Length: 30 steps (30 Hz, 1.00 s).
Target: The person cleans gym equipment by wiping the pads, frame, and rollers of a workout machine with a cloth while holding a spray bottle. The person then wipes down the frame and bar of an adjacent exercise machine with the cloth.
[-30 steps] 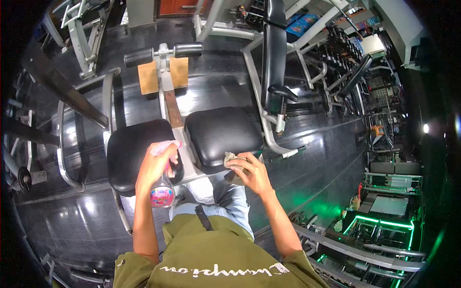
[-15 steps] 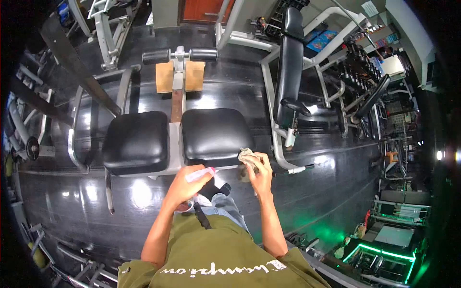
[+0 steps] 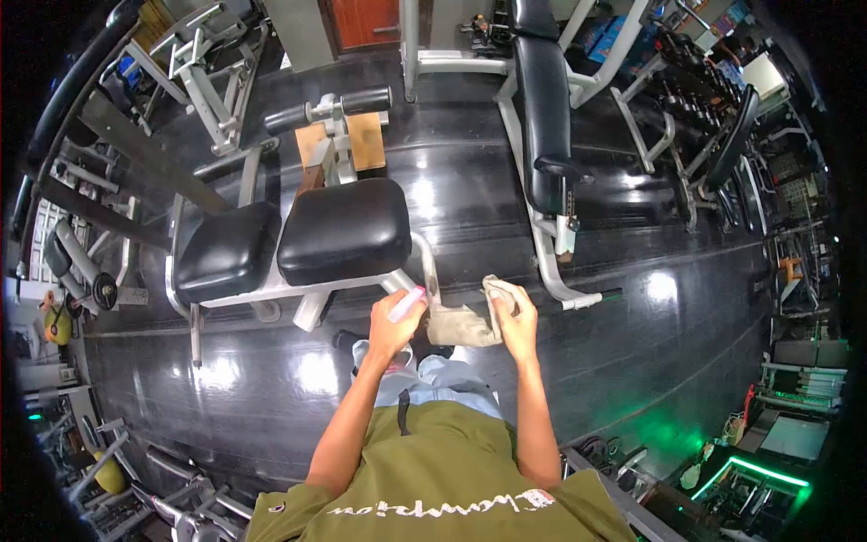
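Observation:
My left hand (image 3: 391, 336) is closed around a spray bottle with a white and pink head (image 3: 406, 305); its body below is mostly hidden by the hand. In my right hand (image 3: 517, 327) a beige cloth (image 3: 463, 327) is pinched at one corner. The cloth hangs partly spread between my hands, and whether the left fingers touch it I cannot tell. Just beyond my left hand is a black padded seat (image 3: 346, 230) on a pale metal frame. A second black padded seat (image 3: 230, 251) sits to its left.
Black foam rollers (image 3: 366, 100) and wooden plates (image 3: 364, 143) are at the machine's far end. Right of it stands a black upright bench (image 3: 545, 126) with a grey frame. A dumbbell rack (image 3: 691, 104) lies farther right. Dark shiny floor (image 3: 614, 361) surrounds the machines.
The cloth, bunched against the right seat's front edge before, now hangs more open and away from the seat. Both hands and the view have shifted right, and my hands are closer together.

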{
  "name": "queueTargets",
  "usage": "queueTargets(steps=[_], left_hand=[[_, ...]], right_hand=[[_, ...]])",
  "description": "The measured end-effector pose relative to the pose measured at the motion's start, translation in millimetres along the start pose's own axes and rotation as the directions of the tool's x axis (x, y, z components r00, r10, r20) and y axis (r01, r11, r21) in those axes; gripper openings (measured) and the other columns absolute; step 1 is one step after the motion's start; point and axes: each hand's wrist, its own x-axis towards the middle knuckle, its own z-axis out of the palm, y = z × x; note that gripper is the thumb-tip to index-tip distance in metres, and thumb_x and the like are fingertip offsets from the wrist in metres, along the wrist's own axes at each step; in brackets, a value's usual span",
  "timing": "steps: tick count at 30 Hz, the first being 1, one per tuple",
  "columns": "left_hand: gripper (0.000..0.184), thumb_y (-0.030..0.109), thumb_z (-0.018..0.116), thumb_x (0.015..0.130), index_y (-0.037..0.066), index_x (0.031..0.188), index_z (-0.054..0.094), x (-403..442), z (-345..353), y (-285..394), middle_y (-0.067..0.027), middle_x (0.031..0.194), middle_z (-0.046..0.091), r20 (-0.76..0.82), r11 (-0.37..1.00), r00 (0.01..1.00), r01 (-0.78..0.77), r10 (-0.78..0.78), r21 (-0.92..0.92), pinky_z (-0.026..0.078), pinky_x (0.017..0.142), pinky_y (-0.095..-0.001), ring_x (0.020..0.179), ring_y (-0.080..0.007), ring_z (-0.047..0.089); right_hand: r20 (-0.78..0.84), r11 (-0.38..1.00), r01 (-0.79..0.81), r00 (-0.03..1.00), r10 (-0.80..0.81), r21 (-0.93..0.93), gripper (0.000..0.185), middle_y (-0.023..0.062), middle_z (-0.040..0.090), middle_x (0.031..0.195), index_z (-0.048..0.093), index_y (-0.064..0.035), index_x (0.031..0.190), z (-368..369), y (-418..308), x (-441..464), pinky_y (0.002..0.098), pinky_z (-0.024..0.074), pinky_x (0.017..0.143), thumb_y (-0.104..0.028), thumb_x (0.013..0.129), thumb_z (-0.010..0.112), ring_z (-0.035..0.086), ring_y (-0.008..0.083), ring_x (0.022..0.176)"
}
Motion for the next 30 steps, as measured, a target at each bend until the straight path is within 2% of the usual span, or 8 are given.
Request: queueTargets(steps=[5,7,8,9,19,22,25,30], left_hand=[[0.036,0.036,0.066,0.084,0.000,0.082,0.070,13,17,-6,-0.0181,0.063,0.065,-0.038,0.995,0.997,0.075,-0.073,0.060,0.051,0.058,-0.0391,0.054,-0.0279,0.067],[0.043,0.039,0.064,0.089,-0.002,0.077,0.068,19,19,-15,-0.0055,0.061,0.061,-0.073,0.983,0.997,0.013,0.000,0.181,0.047,0.044,-0.0314,0.048,-0.0142,0.058],[0.049,0.047,0.063,0.083,-0.001,0.074,0.069,19,23,-20,-0.0188,0.065,0.066,-0.128,0.988,0.989,0.092,-0.076,0.121,0.051,0.066,-0.0423,0.063,-0.0326,0.068],[0.049,0.047,0.063,0.083,-0.001,0.074,0.069,17,22,-14,-0.0188,0.065,0.066,-0.130,0.988,0.988,0.094,-0.078,0.123,0.051,0.066,-0.0423,0.063,-0.0326,0.068],[0.032,0.029,0.068,0.086,0.000,0.073,0.065,11,-26,59,-0.0112,0.055,0.058,-0.011,0.997,1.000,0.015,-0.014,0.075,0.044,0.053,-0.0333,0.053,-0.0162,0.060],[0.033,0.029,0.067,0.091,0.003,0.072,0.063,33,-47,56,0.0022,0.058,0.052,-0.011,0.928,0.956,-0.281,0.292,0.244,0.038,0.043,-0.0260,0.049,-0.0057,0.051],[0.030,0.027,0.067,0.091,0.003,0.072,0.064,48,-63,58,0.0012,0.059,0.056,-0.028,0.938,0.963,-0.254,0.268,0.235,0.038,0.043,-0.0261,0.048,-0.0062,0.052],[0.032,0.028,0.069,0.088,0.001,0.071,0.067,65,-70,55,-0.0041,0.063,0.064,0.023,0.966,0.999,-0.039,0.046,-0.256,0.041,0.039,-0.0253,0.042,-0.0109,0.052]], right_hand=[[0.012,0.999,-0.032,0.999,0.032,0.015,0.022,0.0072,0.068,0.109,0.070,-0.0008,0.112,-33,8,6,0.0284,0.0479,0.092,-0.010,0.093,0.065,0.064,0.0162,0.103],[0.061,0.997,-0.073,0.995,0.073,-0.009,0.022,0.0070,0.068,0.109,0.070,-0.0022,0.113,-37,16,8,0.0282,0.0478,0.092,-0.009,0.092,0.066,0.064,0.0158,0.104],[0.073,0.995,-0.074,0.994,0.079,-0.065,0.022,0.0071,0.068,0.109,0.070,-0.0034,0.113,-37,21,9,0.0280,0.0479,0.092,-0.009,0.091,0.066,0.064,0.0159,0.104],[0.076,0.995,-0.075,0.994,0.080,-0.063,0.022,0.0071,0.068,0.109,0.070,-0.0034,0.113,-35,23,9,0.0280,0.0479,0.092,-0.009,0.091,0.066,0.064,0.0159,0.104],[0.289,0.965,0.244,0.935,-0.206,-0.100,0.027,0.0164,0.065,0.108,0.068,-0.0082,0.116,74,10,60,0.0387,0.0494,0.090,-0.016,0.091,0.065,0.063,0.0340,0.103],[0.197,0.978,0.182,0.967,-0.160,-0.099,0.024,0.0140,0.061,0.106,0.069,-0.0149,0.113,94,15,40,0.0438,0.0516,0.086,-0.011,0.090,0.063,0.063,0.0388,0.099],[0.320,0.961,0.234,0.931,-0.179,-0.144,0.025,0.0125,0.062,0.105,0.069,-0.0154,0.112,71,20,3,0.0431,0.0529,0.083,-0.010,0.089,0.064,0.064,0.0380,0.097],[0.446,0.959,0.252,0.878,-0.171,-0.127,0.027,0.0092,0.063,0.104,0.070,-0.0168,0.111,50,21,-21,0.0421,0.0532,0.081,-0.008,0.085,0.067,0.065,0.0346,0.095]])
